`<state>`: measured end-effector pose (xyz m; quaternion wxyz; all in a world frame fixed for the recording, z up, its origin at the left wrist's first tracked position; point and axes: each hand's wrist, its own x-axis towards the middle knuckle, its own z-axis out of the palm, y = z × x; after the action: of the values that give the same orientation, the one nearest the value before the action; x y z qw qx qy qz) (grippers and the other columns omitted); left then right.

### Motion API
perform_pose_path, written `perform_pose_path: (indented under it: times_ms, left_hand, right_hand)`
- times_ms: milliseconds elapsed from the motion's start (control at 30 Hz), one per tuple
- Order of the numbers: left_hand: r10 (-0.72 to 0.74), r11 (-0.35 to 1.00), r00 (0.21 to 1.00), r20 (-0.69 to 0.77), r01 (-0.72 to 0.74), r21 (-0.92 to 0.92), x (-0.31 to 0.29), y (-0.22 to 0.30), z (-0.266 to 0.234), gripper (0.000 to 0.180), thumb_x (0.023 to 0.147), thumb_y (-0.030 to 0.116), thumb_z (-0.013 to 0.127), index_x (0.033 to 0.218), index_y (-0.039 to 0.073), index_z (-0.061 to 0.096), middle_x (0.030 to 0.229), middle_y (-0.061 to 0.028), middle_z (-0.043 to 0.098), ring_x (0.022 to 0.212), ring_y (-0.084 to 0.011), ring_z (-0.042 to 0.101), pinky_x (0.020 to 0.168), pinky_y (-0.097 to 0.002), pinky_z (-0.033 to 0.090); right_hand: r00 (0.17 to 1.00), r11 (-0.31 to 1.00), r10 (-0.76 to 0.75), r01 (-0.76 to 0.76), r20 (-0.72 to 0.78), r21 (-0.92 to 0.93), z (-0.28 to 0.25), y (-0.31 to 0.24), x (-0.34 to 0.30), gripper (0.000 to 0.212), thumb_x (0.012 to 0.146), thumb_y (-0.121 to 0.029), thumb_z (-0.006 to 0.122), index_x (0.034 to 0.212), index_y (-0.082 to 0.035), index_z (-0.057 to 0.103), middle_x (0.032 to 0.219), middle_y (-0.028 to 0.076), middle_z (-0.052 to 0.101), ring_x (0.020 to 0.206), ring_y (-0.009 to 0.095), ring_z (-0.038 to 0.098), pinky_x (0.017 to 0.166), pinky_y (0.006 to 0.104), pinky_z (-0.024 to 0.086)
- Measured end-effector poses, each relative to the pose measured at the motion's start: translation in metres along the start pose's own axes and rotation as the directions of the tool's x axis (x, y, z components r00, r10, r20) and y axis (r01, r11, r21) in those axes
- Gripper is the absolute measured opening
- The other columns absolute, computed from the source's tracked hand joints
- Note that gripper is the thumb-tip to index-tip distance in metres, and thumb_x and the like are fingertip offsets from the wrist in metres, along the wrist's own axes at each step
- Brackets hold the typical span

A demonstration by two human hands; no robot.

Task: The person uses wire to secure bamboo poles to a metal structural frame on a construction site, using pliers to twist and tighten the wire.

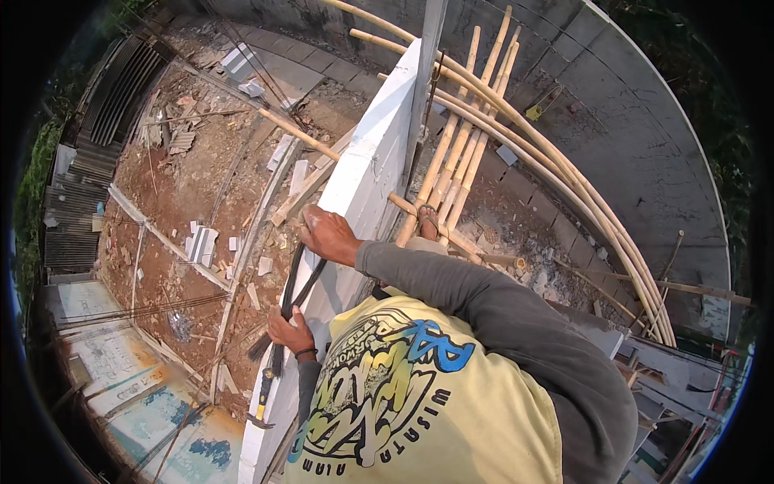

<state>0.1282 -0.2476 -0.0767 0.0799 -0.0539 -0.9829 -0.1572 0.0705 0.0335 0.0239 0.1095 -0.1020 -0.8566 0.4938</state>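
Note:
A bundle of thin black wire strands (292, 284) lies bent along the top of a white block wall (372, 139). My left hand (292, 332), with a dark band at its wrist, is closed around the lower part of the bundle. Loose strand ends fan out below that hand. Farther up, my right hand (329, 234) is closed at the bundle's bent upper end; its fingertips are partly hidden. A claw hammer (264, 395) with a yellow and black handle rests on the wall top, just below the strand ends.
To the right, bamboo poles (472, 133) form a scaffold, with a sandalled foot (428, 222) on them. A grey upright post (426, 77) stands against the wall. Left and far below lies rubble-strewn ground (181, 234). A tall grey wall (645, 145) curves along the right.

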Motion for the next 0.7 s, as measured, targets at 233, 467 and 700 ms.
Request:
perform_pose_path:
  times_ms: [233, 467, 700]
  left_hand:
    - [0.146, 0.983, 0.984, -0.101, -0.156, -0.101, 0.002, 0.006, -0.005, 0.051, 0.092, 0.040, 0.058, 0.124, 0.001, 0.053, 0.127, -0.0199, 0.054, 0.122, -0.0374, 0.045, 0.106, -0.0511, 0.024]
    - [0.051, 0.998, 0.997, -0.049, -0.049, 0.025, -0.004, -0.016, 0.011, 0.050, 0.091, 0.038, 0.058, 0.127, 0.003, 0.052, 0.132, -0.0192, 0.052, 0.126, -0.0355, 0.043, 0.109, -0.0524, 0.022]
    - [0.016, 1.000, 0.995, -0.102, -0.018, -0.021, 0.003, -0.001, 0.006, 0.050, 0.085, 0.032, 0.066, 0.126, 0.005, 0.055, 0.135, -0.0184, 0.050, 0.130, -0.0325, 0.040, 0.112, -0.0514, 0.016]
  right_hand:
    - [0.772, 0.598, 0.386, -0.627, 0.505, 0.500, -0.004, 0.003, 0.000, 0.025, 0.086, -0.020, 0.055, 0.076, 0.002, 0.060, 0.072, 0.009, 0.060, 0.064, 0.018, 0.056, 0.064, 0.0329, 0.046]
    - [0.758, 0.516, 0.317, -0.642, 0.570, 0.566, 0.001, 0.010, 0.003, 0.030, 0.094, -0.024, 0.056, 0.083, 0.003, 0.066, 0.072, 0.008, 0.064, 0.064, 0.016, 0.063, 0.058, 0.0312, 0.049]
    - [0.740, 0.439, 0.381, -0.672, 0.554, 0.596, -0.030, 0.021, 0.006, 0.015, 0.089, -0.013, 0.068, 0.087, 0.001, 0.062, 0.076, 0.007, 0.064, 0.070, 0.015, 0.066, 0.061, 0.0242, 0.057]
